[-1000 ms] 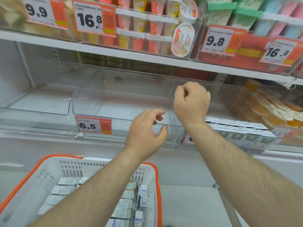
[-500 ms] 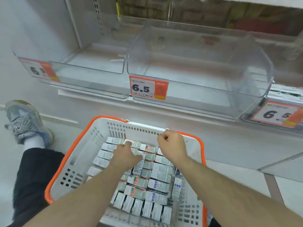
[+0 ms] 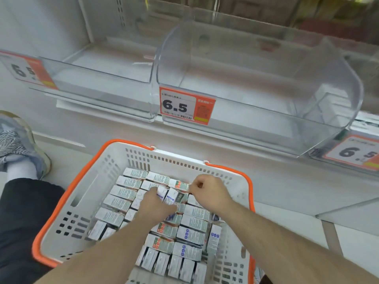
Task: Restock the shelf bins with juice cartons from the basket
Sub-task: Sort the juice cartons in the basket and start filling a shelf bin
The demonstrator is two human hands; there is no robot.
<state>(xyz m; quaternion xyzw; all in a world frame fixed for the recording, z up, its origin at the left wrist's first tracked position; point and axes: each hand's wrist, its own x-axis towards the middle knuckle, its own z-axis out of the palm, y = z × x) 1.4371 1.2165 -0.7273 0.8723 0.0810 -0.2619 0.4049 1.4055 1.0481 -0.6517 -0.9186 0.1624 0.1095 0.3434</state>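
Your left hand (image 3: 158,203) grips carton (image 3: 171,196), right hand (image 3: 209,191) clenched, contents unclear; loose pinch could drop it into basket (image 3: 67,193).

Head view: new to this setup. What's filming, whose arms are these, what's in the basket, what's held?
There is no robot here. A person wears a wide-angle camera on the head, looking forward and down, so the two bare arms are their own. Below is a white basket with an orange rim, packed with small juice cartons. The left hand has its grip around a carton. The right hand is curled at the cartons by the far wall; what it holds is hidden. Above, a clear shelf bin with a 6.5 price tag holds no cartons.
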